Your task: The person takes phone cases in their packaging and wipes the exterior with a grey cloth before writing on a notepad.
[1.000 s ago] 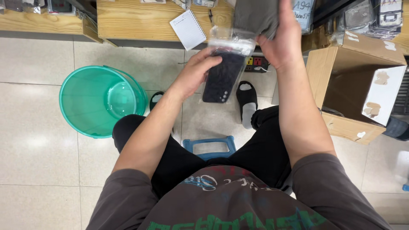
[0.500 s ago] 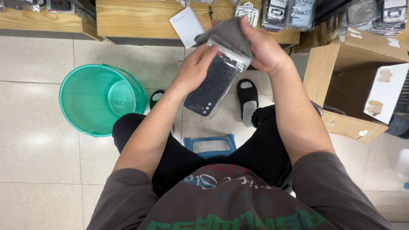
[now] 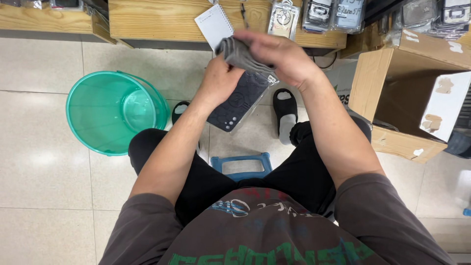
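We see the left hand [image 3: 223, 78] gripping a dark phone case in its clear plastic sleeve [image 3: 239, 101] (above the tiled floor), while the right hand's [image 3: 277, 56] fingers clench a grey cloth [image 3: 240, 55] against its top end.

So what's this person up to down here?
A seated person holds a dark phone case in a clear sleeve with the left hand, while the right hand presses a grey cloth on its top end. A green bucket stands on the floor tiles, and a cardboard box sits opposite.
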